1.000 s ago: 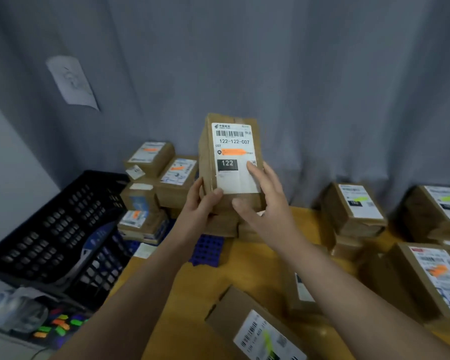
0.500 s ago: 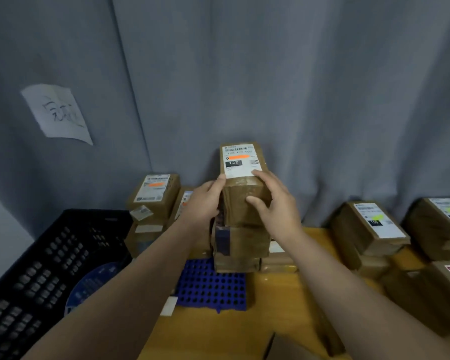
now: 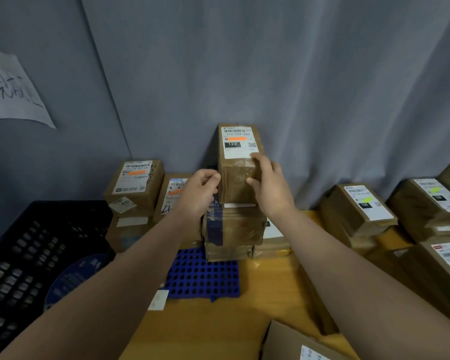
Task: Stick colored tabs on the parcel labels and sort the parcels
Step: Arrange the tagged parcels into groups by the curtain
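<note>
The brown taped parcel [image 3: 240,178] lies flat atop a stack [image 3: 233,229] of others, its white label [image 3: 240,149] with orange tab [image 3: 237,138] just beyond the gripping right hand [image 3: 270,188].

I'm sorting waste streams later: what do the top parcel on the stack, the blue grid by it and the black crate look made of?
Top parcel: probably brown cardboard; its front shines as if taped over, and the label looks like white paper. Blue grid: moulded plastic, matte, with regular holes. Black crate: rigid plastic lattice, slight sheen.
</note>
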Available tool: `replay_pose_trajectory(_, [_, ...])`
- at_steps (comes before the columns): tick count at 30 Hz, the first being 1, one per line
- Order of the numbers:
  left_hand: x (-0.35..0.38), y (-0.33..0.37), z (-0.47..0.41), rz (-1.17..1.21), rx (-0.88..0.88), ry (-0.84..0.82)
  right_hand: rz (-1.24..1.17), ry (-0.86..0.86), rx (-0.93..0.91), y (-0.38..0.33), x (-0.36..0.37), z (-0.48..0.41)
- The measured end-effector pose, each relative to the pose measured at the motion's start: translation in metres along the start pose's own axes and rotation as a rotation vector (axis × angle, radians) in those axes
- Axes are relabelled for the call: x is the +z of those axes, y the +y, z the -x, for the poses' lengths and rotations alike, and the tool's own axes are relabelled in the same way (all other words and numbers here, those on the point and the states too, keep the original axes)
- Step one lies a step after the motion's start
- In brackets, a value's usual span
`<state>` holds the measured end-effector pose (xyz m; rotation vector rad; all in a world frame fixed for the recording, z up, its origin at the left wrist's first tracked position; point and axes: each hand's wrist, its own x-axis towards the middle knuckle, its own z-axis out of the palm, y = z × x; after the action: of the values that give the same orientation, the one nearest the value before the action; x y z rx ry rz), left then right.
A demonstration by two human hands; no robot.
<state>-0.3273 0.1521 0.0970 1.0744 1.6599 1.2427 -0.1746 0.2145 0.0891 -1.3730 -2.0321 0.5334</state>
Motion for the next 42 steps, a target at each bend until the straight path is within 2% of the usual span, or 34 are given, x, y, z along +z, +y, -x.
replay_pose_trajectory(4, [0.004, 0.002, 0.009, -0.011, 0.052, 0.056, -0.081, -0.021, 0.050, 0.009, -0.001, 0.008])
replay_pose_trajectory(7, [0.013, 0.002, 0.021, -0.037, 0.090, 0.162, -0.107, -0.019, 0.133, 0.025, -0.009, 0.019])
replay_pose_trajectory(11, [0.035, -0.017, 0.046, -0.045, 0.112, 0.279, 0.006, -0.076, 0.158, 0.077, -0.020, 0.055])
replay_pose_trajectory(16, [0.094, -0.049, 0.092, -0.056, -0.021, 0.213, 0.123, -0.176, 0.266, 0.155, -0.041, 0.116])
replay_pose_trajectory(22, [0.177, -0.077, 0.136, -0.133, -0.155, 0.112, 0.128, -0.221, 0.293, 0.221, -0.092, 0.161])
replay_pose_trajectory(26, [0.230, -0.098, 0.155, -0.130, -0.235, 0.110, 0.147, -0.274, 0.344, 0.258, -0.112, 0.186])
replay_pose_trajectory(31, [0.273, -0.110, 0.174, -0.165, -0.348, 0.118, 0.122, -0.363, 0.359, 0.288, -0.119, 0.202])
replay_pose_trajectory(35, [0.286, -0.120, 0.179, -0.212, -0.337, 0.080, 0.071, -0.405, 0.375, 0.297, -0.119, 0.205])
replay_pose_trajectory(42, [0.303, -0.133, 0.167, -0.335, -0.468, -0.032, -0.023, -0.602, 0.528, 0.306, -0.110, 0.203])
